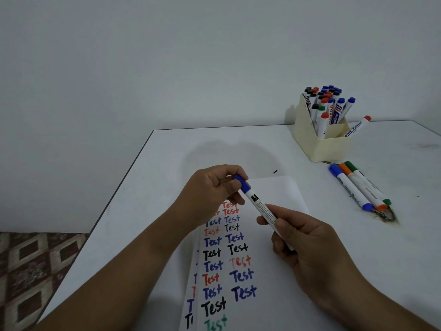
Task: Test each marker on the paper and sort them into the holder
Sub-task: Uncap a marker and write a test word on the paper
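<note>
A white marker with a blue cap (259, 206) is held slanted above the paper (274, 192). My left hand (212, 189) grips its blue cap at the upper end. My right hand (300, 240) grips the lower part of its barrel. The paper lies on the white table (167, 163) and carries two columns of the word "Test" in blue, red, black and green. At the back right stands a cream holder (317, 144) with several markers upright in it. Three loose markers (358, 186), blue, orange and green capped, lie side by side in front of the holder.
One orange-capped marker (358, 127) leans behind the holder's right side. A dark stain (385, 216) marks the table by the loose markers' ends. The table's left edge runs diagonally, with patterned floor (31, 271) beyond it. A plain wall is behind.
</note>
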{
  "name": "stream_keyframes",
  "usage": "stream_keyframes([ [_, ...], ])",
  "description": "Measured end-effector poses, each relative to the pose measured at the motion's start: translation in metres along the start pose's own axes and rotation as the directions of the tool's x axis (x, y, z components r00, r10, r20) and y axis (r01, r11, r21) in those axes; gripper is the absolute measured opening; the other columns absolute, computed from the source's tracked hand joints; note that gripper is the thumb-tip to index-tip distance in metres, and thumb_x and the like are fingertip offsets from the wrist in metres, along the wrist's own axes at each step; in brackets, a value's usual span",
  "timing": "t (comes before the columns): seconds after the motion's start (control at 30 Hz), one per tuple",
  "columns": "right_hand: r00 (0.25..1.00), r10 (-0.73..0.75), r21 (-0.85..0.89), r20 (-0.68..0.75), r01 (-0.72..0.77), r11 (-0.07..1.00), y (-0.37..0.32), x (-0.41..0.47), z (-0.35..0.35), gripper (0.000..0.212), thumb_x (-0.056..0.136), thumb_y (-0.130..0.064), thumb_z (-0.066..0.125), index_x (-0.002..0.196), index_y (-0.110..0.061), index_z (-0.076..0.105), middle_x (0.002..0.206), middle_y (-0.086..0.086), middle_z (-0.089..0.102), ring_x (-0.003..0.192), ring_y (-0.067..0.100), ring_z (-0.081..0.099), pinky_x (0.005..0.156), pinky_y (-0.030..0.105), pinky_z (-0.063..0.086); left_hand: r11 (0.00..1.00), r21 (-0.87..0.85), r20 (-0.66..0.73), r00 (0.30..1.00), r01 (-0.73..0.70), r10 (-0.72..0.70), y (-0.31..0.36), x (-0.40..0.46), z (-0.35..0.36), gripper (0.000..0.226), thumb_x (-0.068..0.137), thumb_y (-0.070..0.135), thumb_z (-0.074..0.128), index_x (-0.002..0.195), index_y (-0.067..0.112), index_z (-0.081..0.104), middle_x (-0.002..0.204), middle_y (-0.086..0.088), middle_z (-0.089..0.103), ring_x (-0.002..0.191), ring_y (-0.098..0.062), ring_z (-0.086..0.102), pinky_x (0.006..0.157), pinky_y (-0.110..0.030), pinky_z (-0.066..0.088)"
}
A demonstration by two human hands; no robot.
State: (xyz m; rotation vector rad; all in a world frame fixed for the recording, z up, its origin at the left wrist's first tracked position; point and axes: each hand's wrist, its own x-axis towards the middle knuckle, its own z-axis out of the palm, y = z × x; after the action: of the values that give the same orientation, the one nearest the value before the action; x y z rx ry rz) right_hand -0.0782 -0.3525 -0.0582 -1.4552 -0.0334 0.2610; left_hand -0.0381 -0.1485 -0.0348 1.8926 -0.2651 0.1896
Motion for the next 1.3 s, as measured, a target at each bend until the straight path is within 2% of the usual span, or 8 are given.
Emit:
stream_keyframes([
  [0.3,0.999,0.024,0.02,0.029,-0.025,0.999,-0.003,0.002,0.002,0.04,0.104,-0.011,0.05,0.092,-0.03,0.083,0.091,0.02,0.07,0.067,0.022,0.052,0.072,0.036,0.05,0.991,0.098,-0.052,0.994,-0.087,0.092,-0.006,0.005,-0.001,0.026,0.099,0.007,0.056,0.106,0.029,0.067,0.092,-0.001,0.075,0.08,-0.015,0.072,0.078,-0.023,0.057],
  [0.47,0.993,0.1,0.09,0.054,-0.105,0.99,-0.007,0.006,0.006,0.027,0.102,-0.009,0.054,0.11,-0.022,0.076,0.096,0.009,0.076,0.068,0.019,0.062,0.073,0.034,0.057,0.967,0.253,-0.046,0.998,-0.023,0.036,-0.028,0.004,-0.015,0.042,0.1,0.059,0.036,0.14,0.048,0.046,0.124,0.011,0.068,0.107,-0.011,0.068,0.09,-0.033,0.057],
  [0.57,0.989,0.147,0.181,0.027,-0.15,0.972,-0.011,0.006,0.007,0.027,0.099,-0.005,0.057,0.11,-0.022,0.074,0.096,0.013,0.076,0.066,0.023,0.066,0.073,0.038,0.06,0.73,0.681,0.012,0.996,0.059,-0.092,-0.054,0.012,-0.023,0.057,0.1,0.065,0.023,0.153,0.043,0.023,0.158,0.011,0.035,0.148,-0.012,0.028,0.119,-0.04,0.025],
  [0.67,0.974,0.225,0.289,0.022,-0.222,0.931,-0.015,0.009,0.006,0.021,0.097,-0.003,0.06,0.096,-0.01,0.08,0.098,0.019,0.076,0.069,0.03,0.072,0.064,0.036,0.062,0.474,0.878,0.055,0.968,0.069,-0.243,-0.073,0.021,-0.024,0.072,0.093,0.072,0.011,0.155,0.035,0.018,0.166,0.003,0.016,0.153,-0.017,0.012,0.122,-0.047,0.017],
  [0.8,0.968,0.228,0.311,0.103,-0.249,0.917,-0.029,0.015,-0.005,0.018,0.092,-0.004,0.064,0.091,-0.008,0.082,0.103,0.02,0.076,0.081,0.036,0.075,0.068,0.039,0.063,0.463,0.884,0.057,0.968,0.065,-0.246,-0.076,0.023,-0.022,0.071,0.095,0.071,0.012,0.157,0.037,0.012,0.167,0.002,0.008,0.154,-0.017,0.005,0.124,-0.045,0.011],
  [0.93,0.981,0.046,0.124,0.191,-0.07,0.99,-0.066,0.028,-0.026,0.051,0.067,-0.007,0.08,0.116,-0.021,0.076,0.111,0.007,0.075,0.094,0.031,0.074,0.081,0.04,0.06,0.474,0.878,0.066,0.962,0.071,-0.266,-0.069,0.021,-0.022,0.068,0.097,0.067,0.017,0.158,0.038,0.009,0.167,0.003,0.002,0.154,-0.015,-0.001,0.124,-0.041,0.004],
  [1.07,0.982,-0.188,-0.138,0.01,0.188,0.973,-0.107,0.055,-0.044,0.027,0.093,-0.004,0.067,0.114,-0.02,0.073,0.094,0.008,0.074,0.077,0.02,0.069,0.077,0.036,0.061,0.481,0.873,0.062,0.962,0.076,-0.265,-0.067,0.02,-0.021,0.066,0.098,0.065,0.017,0.158,0.039,0.008,0.167,0.005,0.0,0.153,-0.013,-0.004,0.123,-0.04,0.002],
  [1.3,0.808,-0.581,-0.676,-0.092,0.378,0.633,-0.178,0.115,-0.094,0.013,0.098,-0.033,0.064,0.096,-0.022,0.07,0.088,-0.004,0.067,0.068,0.005,0.057,0.064,0.023,0.046,0.436,0.899,0.086,0.958,0.044,-0.275,-0.072,0.02,-0.023,0.097,0.074,0.083,-0.009,0.158,0.038,0.004,0.168,0.003,-0.002,0.154,-0.016,-0.004,0.124,-0.042,0.005],
])
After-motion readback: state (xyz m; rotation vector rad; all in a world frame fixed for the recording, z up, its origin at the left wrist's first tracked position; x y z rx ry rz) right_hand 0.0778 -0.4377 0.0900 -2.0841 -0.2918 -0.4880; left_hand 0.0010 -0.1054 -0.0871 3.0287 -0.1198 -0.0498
